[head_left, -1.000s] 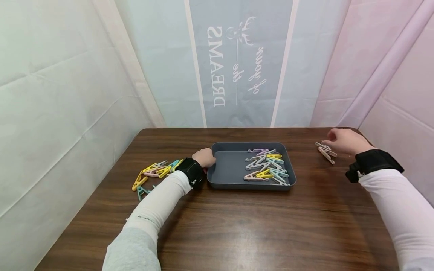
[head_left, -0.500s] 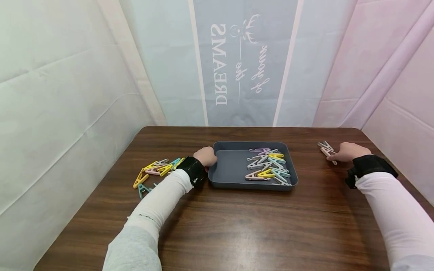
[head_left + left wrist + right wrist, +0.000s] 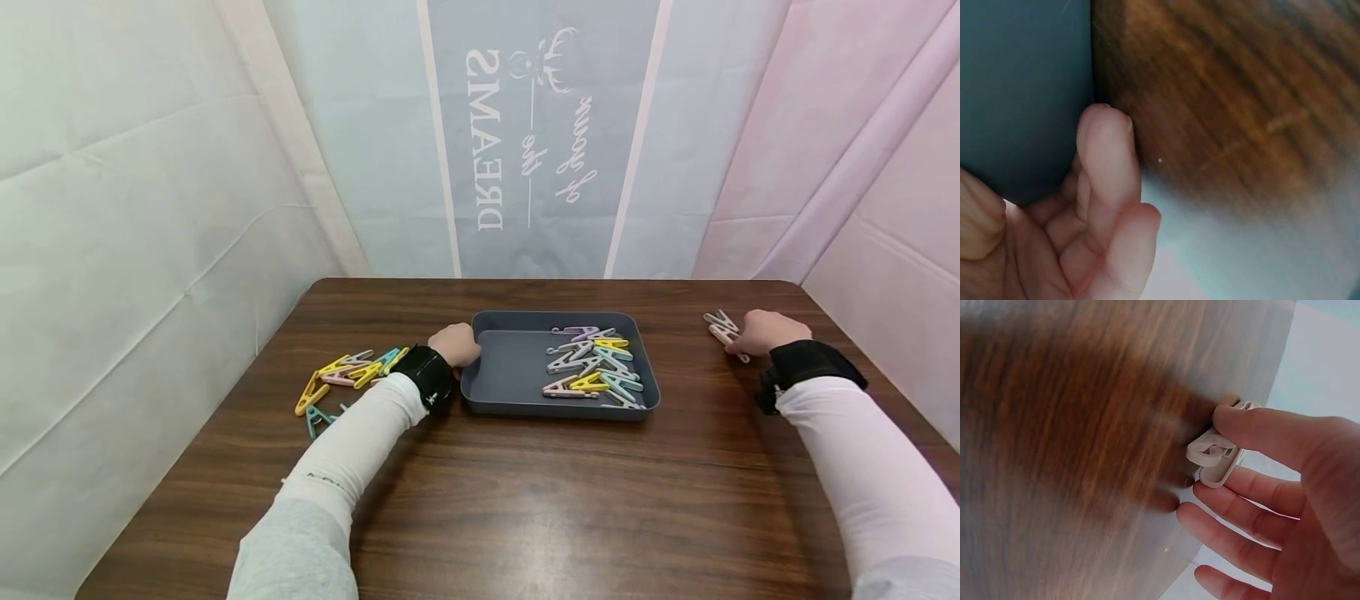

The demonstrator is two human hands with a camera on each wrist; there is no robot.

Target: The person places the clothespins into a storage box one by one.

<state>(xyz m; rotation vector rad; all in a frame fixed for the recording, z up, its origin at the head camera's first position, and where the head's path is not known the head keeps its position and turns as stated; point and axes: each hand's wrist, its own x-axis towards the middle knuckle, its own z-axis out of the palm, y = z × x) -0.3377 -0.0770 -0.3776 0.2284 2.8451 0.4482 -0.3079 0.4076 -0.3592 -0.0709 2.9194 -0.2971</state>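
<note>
At the left end of the dark grey tray (image 3: 498, 367), my left hand (image 3: 454, 345) grips the wall, its fingers curled along the outside in the left wrist view. My right hand (image 3: 767, 332) is at the table's right side. Its thumb and fingers pinch a pale pinkish clothespin (image 3: 1215, 467), which lies low against the tabletop. Just beyond it in the head view, a whitish clothespin (image 3: 720, 319) lies on the wood. Several clothespins in purple, grey, yellow (image 3: 589, 382), teal and pink fill the tray's right half.
Left of the tray, a loose group of clothespins lies on the brown table (image 3: 525, 492), with yellow ones (image 3: 311, 396) and a teal one (image 3: 318, 419) partly behind my left forearm. Fabric curtains (image 3: 540, 150) hang behind and at both sides.
My right hand has come down from above the two clothespins to their near right side and now pinches the pinkish one. My left hand stays on the tray's wall.
</note>
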